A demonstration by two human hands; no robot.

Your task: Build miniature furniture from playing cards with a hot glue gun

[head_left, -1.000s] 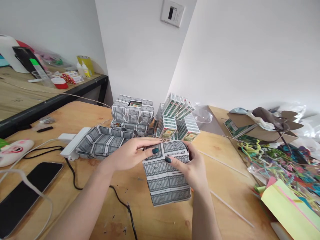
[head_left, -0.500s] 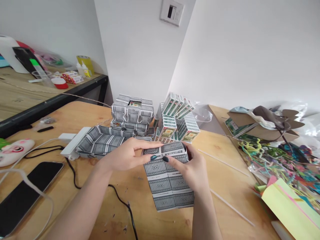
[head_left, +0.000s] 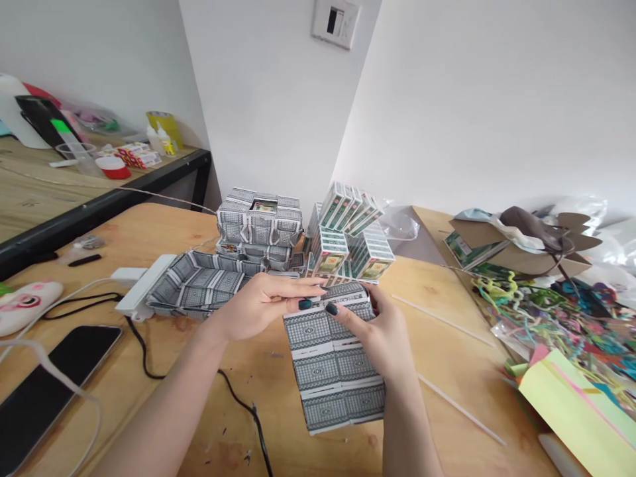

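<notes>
A block of small grey-patterned boxes (head_left: 332,364), joined side by side, stands tilted on the wooden table (head_left: 278,450) in front of me. My left hand (head_left: 258,306) grips its upper left edge, thumb on the front and fingers curled over the top. Pressed against the block's upper right side is my right hand (head_left: 380,331), its thumb on the front face. Both thumbs nearly touch at the top middle.
Behind the block lie a flat tray of the same patterned boxes (head_left: 199,286), a taller built stack (head_left: 259,225) and a pile of green-labelled boxes (head_left: 348,238). A phone (head_left: 50,384) and black cable (head_left: 149,358) lie left. Coloured paper and craft scraps (head_left: 556,331) crowd the right.
The block has tipped so its top leans further away and its bottom edge slid toward me. Both hands stay on its top, thumbs closer together.
</notes>
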